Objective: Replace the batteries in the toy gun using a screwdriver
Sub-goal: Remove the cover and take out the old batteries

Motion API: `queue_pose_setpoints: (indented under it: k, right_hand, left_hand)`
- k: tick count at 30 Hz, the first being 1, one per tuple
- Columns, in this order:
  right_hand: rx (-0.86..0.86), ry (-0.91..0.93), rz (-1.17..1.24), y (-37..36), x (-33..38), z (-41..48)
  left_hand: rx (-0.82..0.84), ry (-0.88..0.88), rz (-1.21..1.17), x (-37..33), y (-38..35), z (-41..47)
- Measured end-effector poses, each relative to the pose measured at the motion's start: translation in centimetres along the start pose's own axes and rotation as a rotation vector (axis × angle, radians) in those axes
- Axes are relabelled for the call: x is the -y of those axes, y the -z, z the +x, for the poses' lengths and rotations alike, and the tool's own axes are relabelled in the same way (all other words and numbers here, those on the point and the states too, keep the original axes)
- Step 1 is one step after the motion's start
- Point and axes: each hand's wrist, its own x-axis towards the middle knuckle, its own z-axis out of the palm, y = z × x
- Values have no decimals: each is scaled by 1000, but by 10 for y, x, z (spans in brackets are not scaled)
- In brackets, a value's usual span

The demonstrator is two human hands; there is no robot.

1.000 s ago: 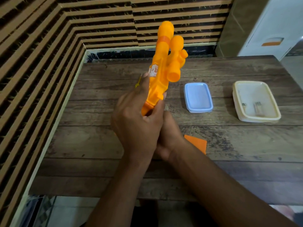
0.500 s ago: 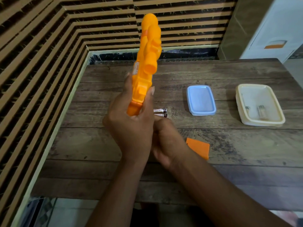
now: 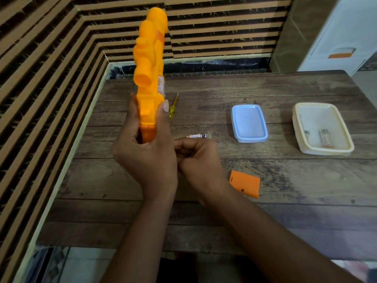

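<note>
My left hand (image 3: 145,158) grips the lower end of the orange toy gun (image 3: 150,64) and holds it upright above the wooden table (image 3: 285,190), barrel pointing up. My right hand (image 3: 199,162) is curled beside the left wrist, low over the table; whether its fingers hold anything is hidden. Batteries (image 3: 196,136) lie on the table just beyond its knuckles. The yellow-handled screwdriver (image 3: 173,108) rests behind the gun. An orange battery cover (image 3: 244,183) lies flat to the right of my right wrist.
A blue lid (image 3: 249,123) lies at the table's middle right. A cream container (image 3: 344,146) with two batteries inside stands farther right. A striped wall borders the table's left and back. A white cabinet (image 3: 336,33) stands at the back right.
My left hand has turned the gun about its long axis, so the scope now faces left. My right hand has dropped away from the gun's base, uncovering the batteries and screwdriver.
</note>
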Motion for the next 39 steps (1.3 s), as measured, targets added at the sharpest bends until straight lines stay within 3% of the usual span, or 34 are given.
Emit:
queue_pose_setpoints:
  k: [7,15,23,30,35,39]
  right_hand:
    - [-1,-18,-28,2,-8,-2]
    - [81,168,-277,9,-12,4]
    - [153,156,-420,23,-1,14]
    - [160,187,-563,56,20,16]
    - [70,314,-849,72,29,18]
    - [129,336,-1064,73,36,16]
  left_hand:
    - [16,-65,141,-6,-2,-6]
    - [34,-57,109,-4,1,-4]
    - [-34,40,10,5,1,4]
    - [-158,172,-67,11,5,13]
    - [-170,442,-246,19,10,15]
    - [-194,646,-348,16,14,11]
